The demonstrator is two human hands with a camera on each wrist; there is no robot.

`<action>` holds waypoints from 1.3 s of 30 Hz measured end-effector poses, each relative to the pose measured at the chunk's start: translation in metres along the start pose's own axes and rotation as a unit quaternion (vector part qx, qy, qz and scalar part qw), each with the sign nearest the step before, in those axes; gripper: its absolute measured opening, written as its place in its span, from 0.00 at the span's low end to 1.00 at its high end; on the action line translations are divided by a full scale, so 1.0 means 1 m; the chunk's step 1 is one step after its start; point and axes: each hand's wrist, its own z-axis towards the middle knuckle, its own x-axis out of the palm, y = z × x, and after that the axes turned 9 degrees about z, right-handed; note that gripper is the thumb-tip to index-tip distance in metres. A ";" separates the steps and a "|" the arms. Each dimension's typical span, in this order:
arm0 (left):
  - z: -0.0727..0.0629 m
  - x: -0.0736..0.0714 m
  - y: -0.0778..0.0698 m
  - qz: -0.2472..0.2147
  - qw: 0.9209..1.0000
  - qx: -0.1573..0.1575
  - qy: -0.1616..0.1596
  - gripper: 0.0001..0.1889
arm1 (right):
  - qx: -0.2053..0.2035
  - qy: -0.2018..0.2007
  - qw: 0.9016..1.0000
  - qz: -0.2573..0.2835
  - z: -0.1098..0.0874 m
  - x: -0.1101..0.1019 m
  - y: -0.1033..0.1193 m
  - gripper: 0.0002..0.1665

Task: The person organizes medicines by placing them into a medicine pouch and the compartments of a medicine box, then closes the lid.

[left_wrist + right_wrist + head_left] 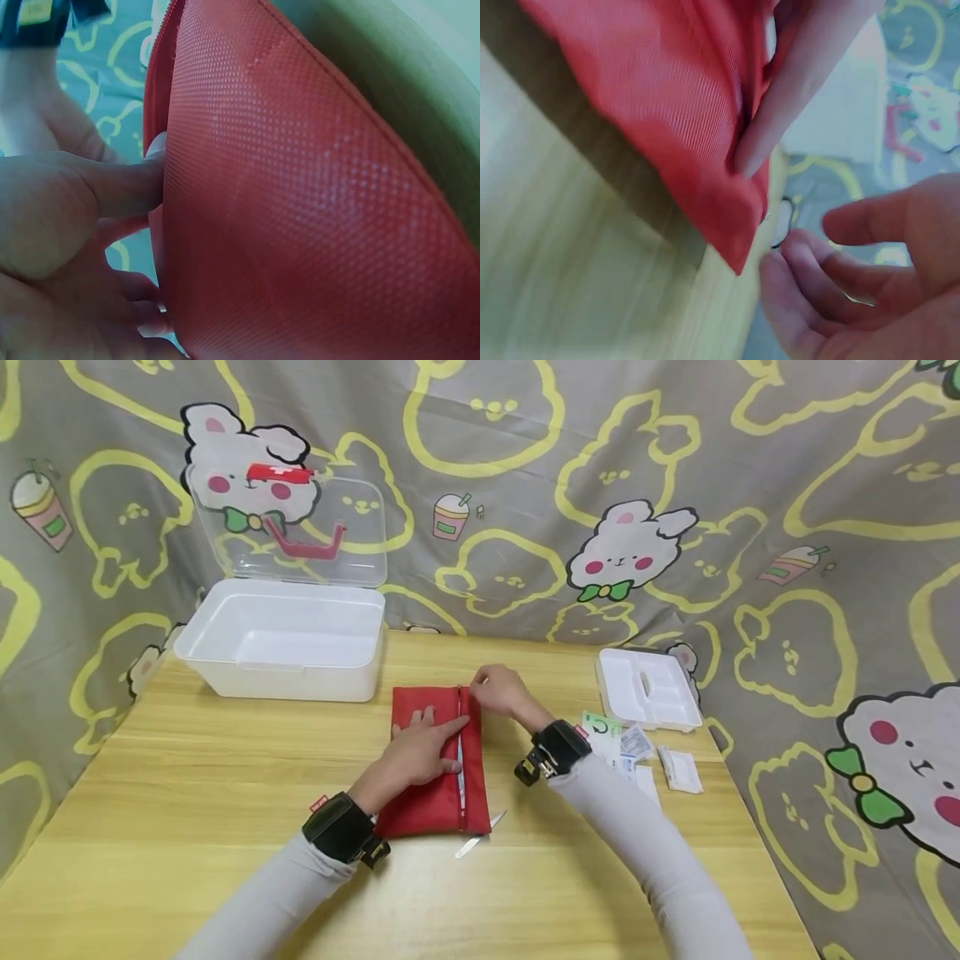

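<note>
A red fabric pouch (420,814) lies on the wooden table with its zipper lengthwise near the right side. The zipper stands partly apart, and something whitish (461,777) shows in the slit. My left hand (416,756) rests on the pouch, its fingers spread, with the index reaching across the zipper line. In the left wrist view the thumb (127,187) touches the edge of the slit. My right hand (501,692) is at the pouch's far right corner, by the zipper end. Its thumb and fingers are apart with nothing visible between them in the right wrist view.
Slim silver tweezers (471,846) lie by the pouch's near right corner. An open clear-lidded white box (300,681) stands at the back left. On the right are a white compartment tray (626,702), small packets (637,743), a green-and-white card (602,731) and a white pack (681,772).
</note>
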 end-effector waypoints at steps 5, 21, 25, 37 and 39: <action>0.000 -0.001 -0.001 0.000 1.000 0.004 0.001 0.40 | 0.020 -0.066 0.997 -0.016 0.026 0.001 -0.001 0.17; 0.001 -0.001 -0.001 -0.006 1.000 0.001 0.007 0.39 | 0.122 -0.039 0.992 -0.018 0.054 0.021 -0.005 0.37; 0.001 0.000 -0.001 -0.015 1.000 0.001 0.011 0.40 | 0.093 -0.041 0.995 0.004 0.053 0.022 -0.004 0.23; 0.001 -0.004 -0.003 -0.010 1.000 -0.008 0.016 0.38 | 0.056 -0.056 0.996 0.051 0.053 0.021 0.003 0.11; 0.001 -0.004 -0.003 -0.010 1.000 -0.010 0.018 0.38 | 0.058 -0.059 0.995 0.063 0.052 0.021 0.003 0.11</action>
